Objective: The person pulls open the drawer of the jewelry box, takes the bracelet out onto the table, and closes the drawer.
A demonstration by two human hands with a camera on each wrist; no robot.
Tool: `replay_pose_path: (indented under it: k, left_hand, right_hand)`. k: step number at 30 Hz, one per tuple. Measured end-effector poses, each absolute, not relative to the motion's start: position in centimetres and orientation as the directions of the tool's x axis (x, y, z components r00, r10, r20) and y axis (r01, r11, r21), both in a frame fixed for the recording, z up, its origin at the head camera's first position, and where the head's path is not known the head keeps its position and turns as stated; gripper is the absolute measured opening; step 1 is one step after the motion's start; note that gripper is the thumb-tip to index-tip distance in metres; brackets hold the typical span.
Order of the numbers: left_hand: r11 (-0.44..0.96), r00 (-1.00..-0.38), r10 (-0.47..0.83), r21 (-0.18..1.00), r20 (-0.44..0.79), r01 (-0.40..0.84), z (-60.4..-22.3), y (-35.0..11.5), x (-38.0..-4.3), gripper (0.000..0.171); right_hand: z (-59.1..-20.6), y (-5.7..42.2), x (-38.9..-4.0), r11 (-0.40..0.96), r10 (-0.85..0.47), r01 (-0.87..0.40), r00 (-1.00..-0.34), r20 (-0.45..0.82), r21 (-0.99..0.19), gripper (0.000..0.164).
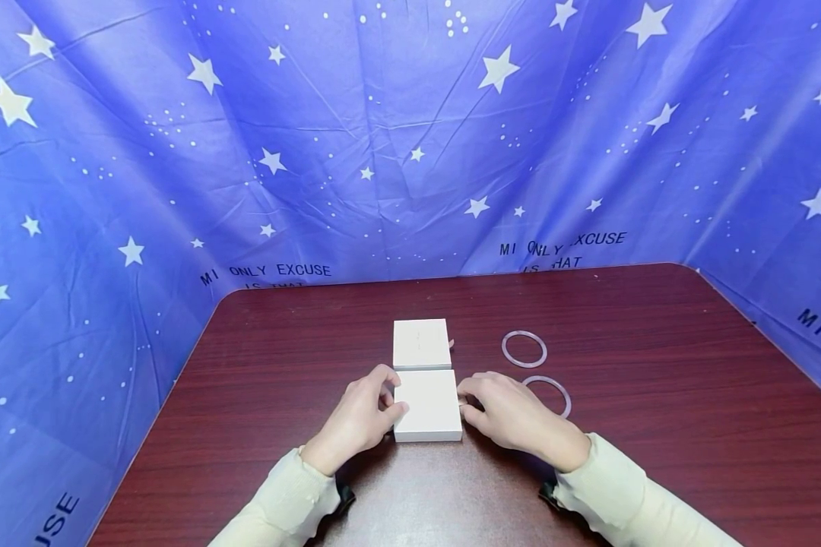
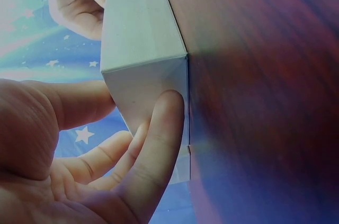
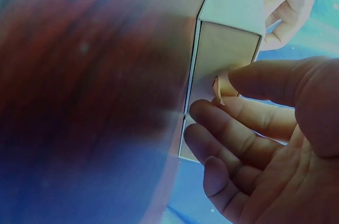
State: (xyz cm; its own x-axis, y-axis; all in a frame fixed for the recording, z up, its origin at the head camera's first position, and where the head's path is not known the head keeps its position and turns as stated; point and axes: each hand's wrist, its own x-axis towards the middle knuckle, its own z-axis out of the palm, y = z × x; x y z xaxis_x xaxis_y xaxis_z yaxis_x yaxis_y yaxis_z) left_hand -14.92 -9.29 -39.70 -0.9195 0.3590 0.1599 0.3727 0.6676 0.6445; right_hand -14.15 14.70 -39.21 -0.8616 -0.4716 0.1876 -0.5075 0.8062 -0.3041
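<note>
A flat white box (image 1: 427,403) lies on the table between both hands. My left hand (image 1: 361,410) holds its left side, thumb at the top edge and a fingertip against the side wall (image 2: 143,89). On the opposite side, my right hand (image 1: 509,410) pinches a small ribbon tab (image 3: 217,89) between thumb and index finger; the other fingers curl loosely beside the box. Right behind it lies a second white box (image 1: 420,343), with a pinkish tab (image 1: 451,344) sticking out on its right.
Two pale purple rings lie to the right: a farther ring (image 1: 524,349) and a nearer ring (image 1: 566,395) partly hidden behind the right hand. The dark red wood-grain table (image 1: 280,342) ends at a blue star-patterned curtain (image 1: 383,114) behind and at both sides.
</note>
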Motion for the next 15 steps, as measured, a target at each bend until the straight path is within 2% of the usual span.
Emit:
replay_pose_path:
  k: [5,12,15]
  left_hand:
    - [0.666,-0.919,0.359,0.646,0.162,0.374,-39.64,-9.28,-14.92,0.025]
    - [0.677,-0.927,0.352,0.648,0.133,0.35,-39.56,-9.28,-14.9,0.025]
    - [0.675,-0.925,0.358,0.647,0.131,0.353,-39.5,-9.36,-14.93,0.025]
  right_hand:
    - [-39.3,14.62,-14.19,0.808,-0.469,-0.504,-0.864,0.185,-0.305,0.016]
    - [-39.46,14.74,-14.23,0.806,-0.47,-0.506,-0.863,0.186,-0.307,0.002]
    - [-39.3,14.88,-14.22,0.808,-0.467,-0.502,-0.865,0.183,-0.308,0.004]
